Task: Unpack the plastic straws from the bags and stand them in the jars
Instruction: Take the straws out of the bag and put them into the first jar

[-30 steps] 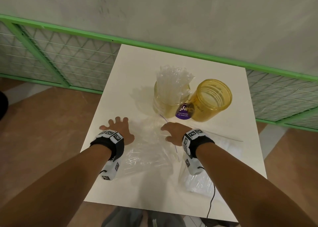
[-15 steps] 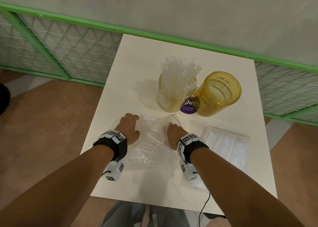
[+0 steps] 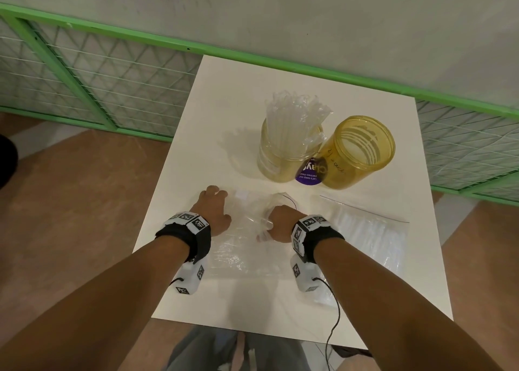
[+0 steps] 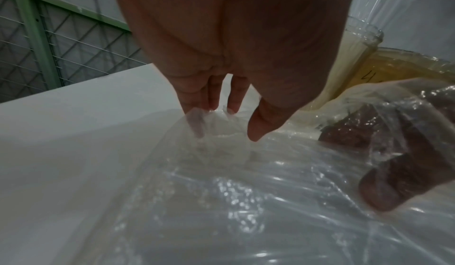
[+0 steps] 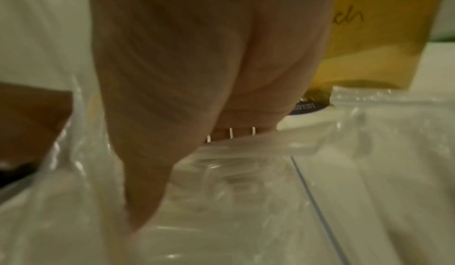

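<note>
Right wrist view blurred. Left fingertips [image 4: 197,127] behind bag [image 4: 246,210] film; I can't tell their grip. Label [image 3: 310,174] half behind 1 jar [image 3: 356,151].
</note>
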### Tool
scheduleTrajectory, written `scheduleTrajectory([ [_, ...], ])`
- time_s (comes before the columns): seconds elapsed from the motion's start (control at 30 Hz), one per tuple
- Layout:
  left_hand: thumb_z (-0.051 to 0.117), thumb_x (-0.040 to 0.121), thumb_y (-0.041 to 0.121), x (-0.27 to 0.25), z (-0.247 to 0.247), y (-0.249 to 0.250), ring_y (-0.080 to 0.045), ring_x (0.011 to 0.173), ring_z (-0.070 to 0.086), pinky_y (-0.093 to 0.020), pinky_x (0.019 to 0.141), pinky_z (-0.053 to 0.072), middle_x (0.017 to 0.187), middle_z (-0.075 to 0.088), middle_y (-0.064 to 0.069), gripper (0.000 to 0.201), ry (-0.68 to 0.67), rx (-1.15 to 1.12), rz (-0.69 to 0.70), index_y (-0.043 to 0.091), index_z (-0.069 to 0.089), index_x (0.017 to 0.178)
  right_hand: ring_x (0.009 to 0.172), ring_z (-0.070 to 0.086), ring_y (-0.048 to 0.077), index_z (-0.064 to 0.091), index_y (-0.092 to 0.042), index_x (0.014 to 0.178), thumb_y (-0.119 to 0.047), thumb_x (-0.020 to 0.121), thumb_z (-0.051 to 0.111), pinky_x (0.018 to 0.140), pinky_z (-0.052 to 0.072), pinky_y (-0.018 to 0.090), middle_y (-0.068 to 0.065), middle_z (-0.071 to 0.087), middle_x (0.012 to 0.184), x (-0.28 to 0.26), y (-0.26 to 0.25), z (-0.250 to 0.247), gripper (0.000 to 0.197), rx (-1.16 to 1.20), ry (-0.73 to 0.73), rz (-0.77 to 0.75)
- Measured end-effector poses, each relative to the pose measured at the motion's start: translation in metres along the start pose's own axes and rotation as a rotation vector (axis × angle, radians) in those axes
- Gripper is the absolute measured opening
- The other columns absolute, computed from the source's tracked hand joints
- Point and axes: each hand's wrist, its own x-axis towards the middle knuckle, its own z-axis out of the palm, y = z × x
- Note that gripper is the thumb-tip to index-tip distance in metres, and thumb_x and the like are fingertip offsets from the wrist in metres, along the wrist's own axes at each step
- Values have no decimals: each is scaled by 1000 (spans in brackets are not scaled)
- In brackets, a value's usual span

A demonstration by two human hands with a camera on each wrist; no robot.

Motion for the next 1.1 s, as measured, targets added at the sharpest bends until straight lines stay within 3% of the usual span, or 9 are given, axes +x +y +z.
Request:
scheduleTrajectory([
  [0.17,59,88,24,-1,-1,1,-22,145,22,-38,109,39,158,20,-2,64,18,32,19,21,37,147,134,50,28,58,-12,140,-44,93,70,108,36,30,8,56,143,-2,1,1,58,31,-16,80],
  [0.3,59,90,23,0,-1,3,-25,145,21,-40,108,41,160,16,-3,67,20,90,53,21,31,151,140,46,29,45,-16,149,-50,97,62,116,33,38,7,50,151,-8,2,-2,65,-36,4,91],
  [0.43,59,92,16,2,-6,2,-27,144,23,-43,107,43,159,16,-5,67,53,182,68,20,28,151,129,56,30,48,-18,145,-53,92,67,105,45,40,7,56,143,-19,5,-17,66,-40,46,99],
  [0.6,58,91,13,1,-16,-6,-29,138,32,-44,104,44,154,24,-8,66,67,328,2,19,27,149,123,57,29,50,-22,138,-54,93,64,100,47,41,5,57,136,-36,21,-35,57,-96,82,94],
  [0.83,56,92,15,1,-22,23,-28,137,34,-46,105,37,152,28,-5,65,63,382,-15,21,26,149,110,61,29,51,-14,127,-34,92,66,84,46,35,9,61,126,-49,28,-41,43,-100,83,98],
  [1.0,58,88,19,1,-26,34,-28,137,33,-49,109,29,151,29,-5,65,69,470,-34,21,29,146,117,59,28,56,-16,131,-34,91,69,90,46,35,6,61,130,-60,35,-54,46,-93,93,95],
  [1.1,55,87,25,-3,-31,43,-27,143,24,-50,115,19,155,24,-6,67,98,447,7,20,28,148,116,61,26,60,-19,130,-33,89,71,94,46,35,3,63,127,-68,44,-63,44,-102,102,107],
])
